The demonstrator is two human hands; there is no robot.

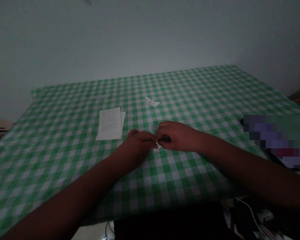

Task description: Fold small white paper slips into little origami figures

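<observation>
Near the front edge of the table, on the green-and-white checked cloth (202, 95), your two hands met over a small piece of white paper (156, 146). Your right hand (173, 135) was curled, its thumb and fingers pinching the paper from the right; a dark patch showed among those fingers, and whether it was shadow or an object could not be told. Your left hand (140, 143) lay palm down, its fingers reaching across to the paper's left side, close against the right fingertips. Whether it gripped the paper or only pressed on it, you could not have told from this view. Most of the paper was hidden by your fingers.

To the left of your hands and farther back lay a printed sheet (110, 125), with another sheet (123, 117) peeking out from under its right side. Beyond your hands sat a folded paper (153, 102), creased and pointed. Well off to the right lay a flat object (277, 141), its surface masked by coloured blocks.
</observation>
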